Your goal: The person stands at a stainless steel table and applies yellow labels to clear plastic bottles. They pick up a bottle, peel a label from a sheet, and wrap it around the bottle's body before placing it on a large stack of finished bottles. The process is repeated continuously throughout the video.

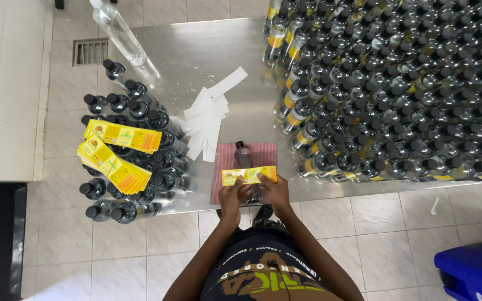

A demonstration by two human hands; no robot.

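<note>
A yellow label (pixel 249 175) is stretched across a dark capped bottle (pixel 243 155) that lies on a pinkish-red cloth (pixel 264 150) at the near edge of the steel table (pixel 207 56). My left hand (pixel 231 194) pinches the label's left end. The label's right end is held by my right hand (pixel 275 189). Both hands rest over the lower part of the bottle, hiding it.
Two stacks of yellow labels (pixel 117 150) lie on top of a group of capped bottles (pixel 132 167) at the left. White backing strips (pixel 210 114) are strewn mid-table. Several labelled bottles (pixel 397 89) crowd the right side. A clear bottle (pixel 123 36) lies far left; a blue bin (pixel 472 273) stands on the floor.
</note>
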